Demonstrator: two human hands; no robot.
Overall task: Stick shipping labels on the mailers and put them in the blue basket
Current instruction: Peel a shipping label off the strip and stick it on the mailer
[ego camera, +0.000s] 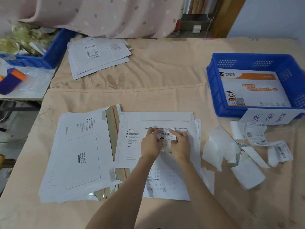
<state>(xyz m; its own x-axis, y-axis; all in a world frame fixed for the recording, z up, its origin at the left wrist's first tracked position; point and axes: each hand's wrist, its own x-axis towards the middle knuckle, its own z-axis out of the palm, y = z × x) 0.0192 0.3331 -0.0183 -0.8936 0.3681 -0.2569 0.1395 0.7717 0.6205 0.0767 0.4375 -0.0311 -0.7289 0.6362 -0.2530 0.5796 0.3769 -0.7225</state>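
Surface: a peach quilted bedspread [165, 76] is covering the work area, with a pink dotted curtain [99, 15] hanging behind it.
Step in hand: both hands are working a shipping label [166, 136] over the printed box of the white mailer [132, 152] lying front and centre; it looks like peeling or positioning, not yet pressing flat.
Left hand: the left hand [151, 144] is pinching the label's left edge with curled fingers.
Right hand: the right hand [180, 143] is pinching the label's right side, fingers curled over the paper.
Label position: it is sitting inside the mailer's marked label frame, the lower end appearing to lift off the card.
Next move, as I judge it: laying the label square in the frame, smoothing it down, then carrying the mailer right to the blue basket [214, 96].
Basket: it is holding at least one mailer, face with orange express branding up; a handwritten paper sign [269, 117] is hanging on its front rim.
Mailers waiting: one stack [79, 156] is lying just left of the centre mailer, another stack [97, 57] sitting far back left; exact counts are hidden by overlap.
Label scraps: several curled backing strips and loose labels [239, 151] are piling up right of the hands; too tangled to count.
Other: a second blue crate [49, 53] is standing far left.
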